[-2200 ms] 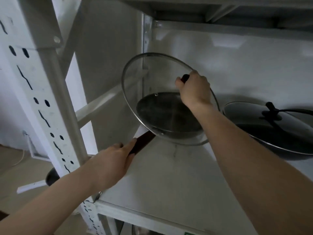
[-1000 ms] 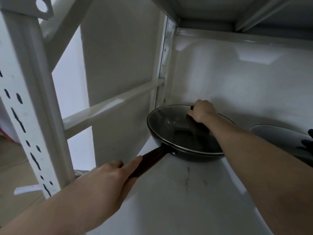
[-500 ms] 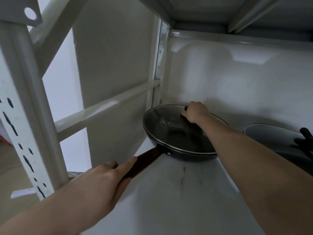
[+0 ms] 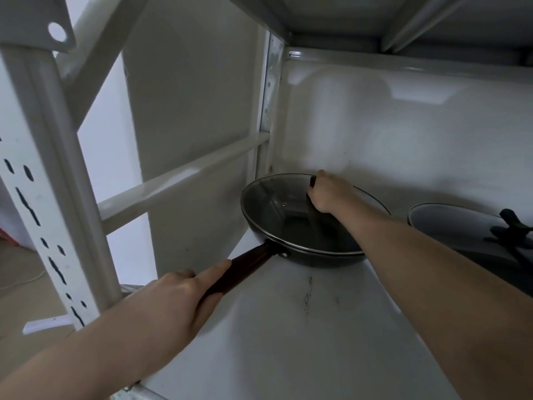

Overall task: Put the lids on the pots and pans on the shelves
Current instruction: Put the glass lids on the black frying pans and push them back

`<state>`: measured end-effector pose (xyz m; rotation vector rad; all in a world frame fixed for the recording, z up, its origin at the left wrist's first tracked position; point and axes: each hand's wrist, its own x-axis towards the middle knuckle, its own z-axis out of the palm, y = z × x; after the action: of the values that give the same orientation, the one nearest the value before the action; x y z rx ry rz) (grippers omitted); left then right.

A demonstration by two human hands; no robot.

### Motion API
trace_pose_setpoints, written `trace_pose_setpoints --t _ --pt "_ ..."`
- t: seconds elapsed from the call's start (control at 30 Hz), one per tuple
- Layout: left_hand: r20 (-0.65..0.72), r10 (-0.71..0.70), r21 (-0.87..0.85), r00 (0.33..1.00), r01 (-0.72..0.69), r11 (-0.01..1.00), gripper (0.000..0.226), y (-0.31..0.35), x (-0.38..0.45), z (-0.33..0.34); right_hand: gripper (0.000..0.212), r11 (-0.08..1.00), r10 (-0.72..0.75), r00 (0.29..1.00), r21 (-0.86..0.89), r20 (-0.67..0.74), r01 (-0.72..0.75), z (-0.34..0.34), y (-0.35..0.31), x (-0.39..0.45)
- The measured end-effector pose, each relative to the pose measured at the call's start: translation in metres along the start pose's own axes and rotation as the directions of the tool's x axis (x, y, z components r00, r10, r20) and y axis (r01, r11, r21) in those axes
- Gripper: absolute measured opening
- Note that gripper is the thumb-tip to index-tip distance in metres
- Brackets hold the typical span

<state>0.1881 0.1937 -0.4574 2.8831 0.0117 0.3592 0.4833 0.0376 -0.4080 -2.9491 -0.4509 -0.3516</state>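
Lid (image 4: 277, 202) of glass now sits flat on your black pan (image 4: 305, 255) at frame centre, no longer tilted above it. Your right hand (image 4: 326, 194) grips its dark knob; your left hand (image 4: 173, 301) wraps the brown handle (image 4: 245, 265). Bare white shelf (image 4: 302, 342) lies below; a second lidded pan (image 4: 461, 235) sits right.

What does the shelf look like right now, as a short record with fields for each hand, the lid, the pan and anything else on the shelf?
left hand: grips the pan's dark brown handle
right hand: grips the lid's black knob
glass lid: seated flat on the pan's rim
frying pan: black, stands on the white shelf, in the back left corner
second pan: to the right, its own lid on, black knob on top
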Motion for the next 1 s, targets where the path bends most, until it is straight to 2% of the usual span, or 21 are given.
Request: trace_pose_setpoints --t 0.1,0.27,0.37,0.5,0.6,0.77,1.0 --pt "0.018 -0.031 -0.007 0.999 0.031 1.000 0.050 0.001 -0.001 -0.003 0.041 0.999 -0.027 1.000 -0.026 -0.001 0.027 -0.015 0.003 -0.017" --pt "-0.027 -0.021 0.074 0.999 0.023 0.997 0.049 0.007 -0.002 -0.008 0.051 0.993 -0.103 0.994 0.059 -0.039 0.106 -0.059 0.013 -0.077" --pt "-0.088 0.083 0.112 0.993 -0.072 0.991 0.046 0.015 -0.003 -0.019 0.058 0.984 -0.143 0.989 0.098 -0.038 0.146 -0.091 0.018 -0.131" --pt "-0.152 0.114 0.136 0.982 -0.094 0.986 0.062 0.031 -0.010 -0.042 0.064 0.976 -0.194 0.965 0.069 -0.175 0.208 -0.119 0.025 -0.206" --pt "-0.213 0.150 0.136 0.965 -0.123 0.983 0.076 0.043 -0.021 -0.058 0.070 0.978 -0.188 0.963 0.056 -0.195 0.202 -0.131 0.028 -0.251" --pt "-0.201 0.173 0.061 0.964 -0.163 0.985 0.081 0.059 -0.040 -0.068 0.076 0.973 -0.178 0.958 0.108 -0.223 0.206 -0.137 0.039 -0.296" --pt "-0.157 0.159 -0.043 0.975 -0.168 0.985 0.084 0.083 -0.061 -0.060 0.080 0.963 -0.164 0.972 0.186 -0.171 0.195 -0.131 0.059 -0.336"
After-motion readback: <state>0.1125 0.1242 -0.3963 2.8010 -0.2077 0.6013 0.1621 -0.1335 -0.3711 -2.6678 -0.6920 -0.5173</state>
